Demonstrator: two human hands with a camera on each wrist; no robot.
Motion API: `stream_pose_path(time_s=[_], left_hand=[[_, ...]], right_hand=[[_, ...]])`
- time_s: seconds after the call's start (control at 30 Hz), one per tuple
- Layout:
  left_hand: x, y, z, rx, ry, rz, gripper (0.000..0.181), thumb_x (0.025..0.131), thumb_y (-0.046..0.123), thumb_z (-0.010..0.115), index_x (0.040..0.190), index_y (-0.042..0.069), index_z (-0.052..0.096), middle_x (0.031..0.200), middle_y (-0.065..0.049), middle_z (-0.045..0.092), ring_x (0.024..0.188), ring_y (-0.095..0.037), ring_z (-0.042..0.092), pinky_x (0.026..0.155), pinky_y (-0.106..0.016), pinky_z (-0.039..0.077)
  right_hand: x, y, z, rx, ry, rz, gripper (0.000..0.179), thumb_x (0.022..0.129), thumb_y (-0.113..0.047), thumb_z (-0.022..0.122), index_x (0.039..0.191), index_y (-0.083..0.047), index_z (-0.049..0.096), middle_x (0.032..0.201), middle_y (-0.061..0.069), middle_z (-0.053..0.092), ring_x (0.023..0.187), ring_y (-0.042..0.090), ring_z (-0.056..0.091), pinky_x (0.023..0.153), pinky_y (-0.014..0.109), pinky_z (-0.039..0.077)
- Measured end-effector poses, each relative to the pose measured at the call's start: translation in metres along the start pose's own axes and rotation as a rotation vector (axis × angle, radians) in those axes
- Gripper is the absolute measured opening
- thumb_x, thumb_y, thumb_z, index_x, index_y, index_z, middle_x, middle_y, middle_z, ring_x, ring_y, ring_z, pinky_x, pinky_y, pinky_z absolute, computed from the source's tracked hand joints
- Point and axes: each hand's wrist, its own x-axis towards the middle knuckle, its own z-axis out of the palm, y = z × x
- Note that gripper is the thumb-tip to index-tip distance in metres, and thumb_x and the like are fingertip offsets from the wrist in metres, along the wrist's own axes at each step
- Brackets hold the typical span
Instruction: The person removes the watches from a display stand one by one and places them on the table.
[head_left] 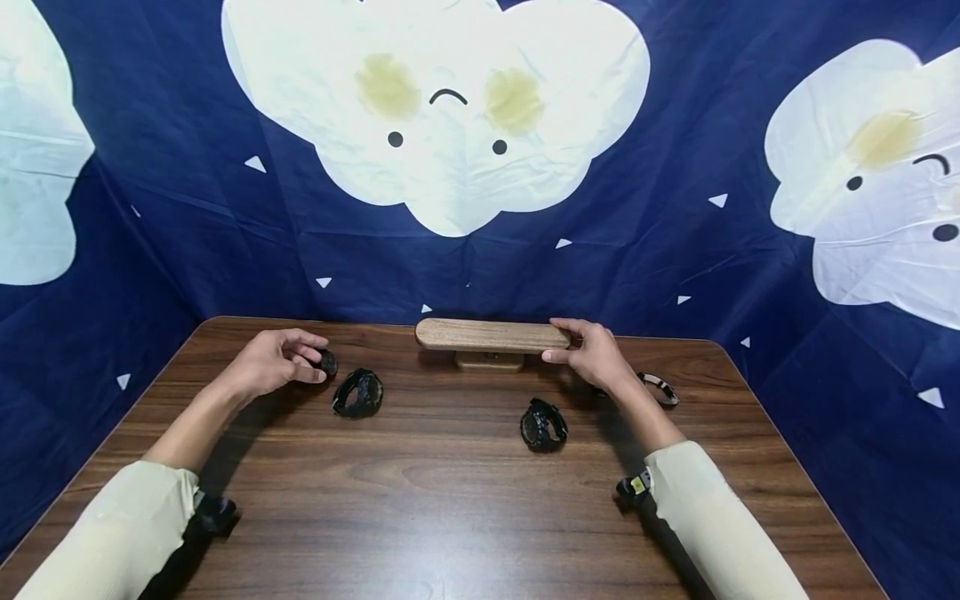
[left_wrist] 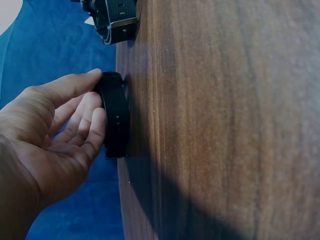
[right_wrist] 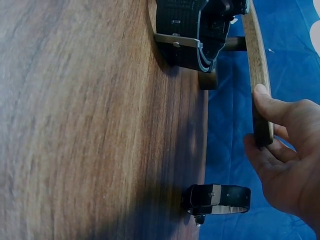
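At the far left of the table, my left hand (head_left: 273,362) pinches a black watch (head_left: 326,362) between thumb and fingertips. In the left wrist view, that watch's dark strap (left_wrist: 116,117) stands on its edge at the fingertips (left_wrist: 96,120). My right hand (head_left: 596,354) grips the right end of a wooden T-bar stand (head_left: 491,335) at the table's back edge. In the right wrist view, the thumb (right_wrist: 267,102) lies on one side of the bar (right_wrist: 257,65) and fingers curl round its end. The stand's short base (head_left: 489,361) sits under the bar.
One black watch (head_left: 358,393) lies right of my left hand, another (head_left: 543,425) in front of the stand. A watch with a pale-lined strap (head_left: 660,389) is partly hidden behind my right forearm. A blue cloud-patterned cloth (head_left: 465,275) hangs behind the wooden table (head_left: 435,492).
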Motion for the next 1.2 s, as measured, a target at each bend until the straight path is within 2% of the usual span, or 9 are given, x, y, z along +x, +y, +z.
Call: stream_pose_path(time_s=[0.3,0.5,0.67,0.83,1.0,1.2], left_hand=[[0.0,0.0,-0.001,0.003,0.02,0.004,0.07,0.09,0.012,0.094,0.15,-0.008,0.064,0.119,-0.022,0.077,0.087,-0.004,0.065,0.072,-0.021,0.056],[0.001,0.003,0.002,-0.015,0.072,0.02,0.069,0.091,0.013,0.093,0.15,-0.008,0.064,0.111,-0.015,0.075,0.081,-0.003,0.063,0.067,-0.022,0.057],[0.0,0.01,0.006,-0.031,0.109,0.042,0.063,0.094,0.015,0.091,0.147,-0.008,0.066,0.105,-0.009,0.075,0.077,-0.002,0.064,0.067,-0.023,0.057],[-0.004,0.021,0.01,-0.015,0.155,0.062,0.061,0.096,0.017,0.091,0.148,-0.004,0.067,0.103,-0.009,0.076,0.076,-0.003,0.066,0.066,-0.022,0.055],[-0.007,0.033,0.015,0.028,0.195,0.075,0.06,0.098,0.024,0.09,0.15,0.004,0.068,0.105,-0.012,0.078,0.078,-0.006,0.068,0.068,-0.023,0.054],[-0.011,0.042,0.02,0.093,0.205,0.072,0.059,0.099,0.032,0.09,0.15,0.011,0.07,0.11,-0.009,0.078,0.088,-0.009,0.068,0.076,-0.023,0.052]], right_hand=[[-0.003,0.004,-0.001,0.015,-0.01,0.002,0.075,0.098,-0.028,0.09,0.165,-0.013,0.059,0.16,0.02,0.066,0.142,0.042,0.067,0.12,0.061,0.053],[-0.006,0.005,-0.003,0.065,-0.008,-0.013,0.081,0.098,-0.029,0.09,0.169,-0.012,0.053,0.169,0.018,0.059,0.149,0.042,0.063,0.124,0.061,0.05],[-0.011,0.004,-0.008,0.098,0.002,-0.009,0.081,0.099,-0.031,0.089,0.169,-0.011,0.054,0.17,0.018,0.058,0.149,0.042,0.064,0.124,0.059,0.052],[-0.017,0.002,-0.012,0.086,0.007,0.011,0.08,0.101,-0.035,0.087,0.169,-0.012,0.053,0.17,0.018,0.058,0.147,0.043,0.065,0.121,0.06,0.055],[-0.025,0.006,-0.016,0.057,0.013,0.023,0.077,0.102,-0.035,0.085,0.168,-0.013,0.054,0.167,0.019,0.06,0.146,0.043,0.066,0.12,0.062,0.055],[-0.034,0.016,-0.02,0.03,0.015,0.041,0.073,0.104,-0.034,0.084,0.168,-0.014,0.055,0.16,0.021,0.065,0.148,0.046,0.064,0.122,0.063,0.052]])
